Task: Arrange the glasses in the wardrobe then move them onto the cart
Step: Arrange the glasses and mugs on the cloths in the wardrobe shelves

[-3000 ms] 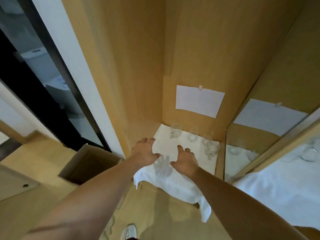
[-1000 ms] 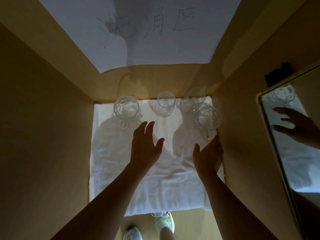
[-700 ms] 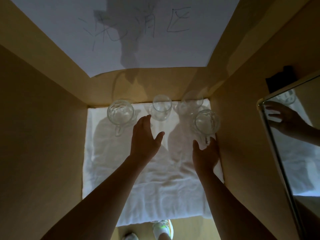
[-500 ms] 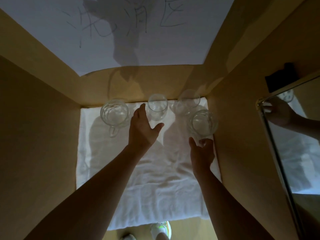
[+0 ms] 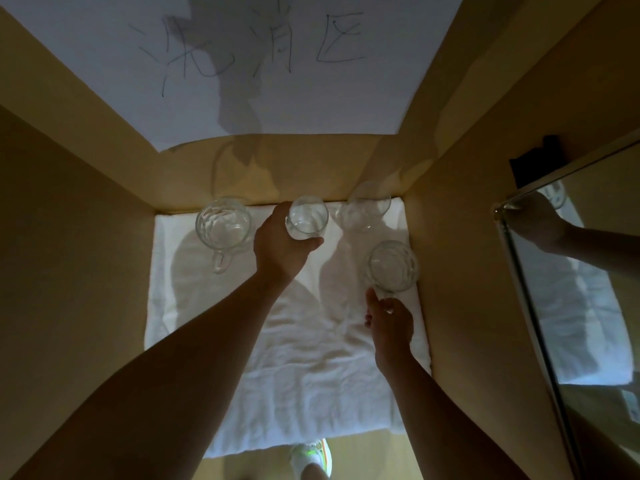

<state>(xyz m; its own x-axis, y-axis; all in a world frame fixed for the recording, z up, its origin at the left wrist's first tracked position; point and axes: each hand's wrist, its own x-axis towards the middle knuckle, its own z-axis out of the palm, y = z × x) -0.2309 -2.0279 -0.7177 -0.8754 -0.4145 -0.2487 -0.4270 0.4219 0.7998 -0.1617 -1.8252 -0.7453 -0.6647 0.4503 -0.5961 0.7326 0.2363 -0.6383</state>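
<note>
My left hand point(image 5: 280, 245) grips the middle glass point(image 5: 307, 218), my right hand point(image 5: 391, 322) pinches the mug point(image 5: 393, 266) handle; lifting carelessly could clink their neighbours.

The left hand point(image 5: 278, 245) hides the near side of the middle glass point(image 5: 307, 218). The paper point(image 5: 242, 64) runs off the top edge. The shoe point(image 5: 311, 459) is cut off at bottom centre.

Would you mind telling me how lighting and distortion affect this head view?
Head view: dim wardrobe interior, arms dark; both arms cast shadows on the white towel; wide-angle bends the walls; the clear glasses read faintly; mirror reflects a hand.
</note>
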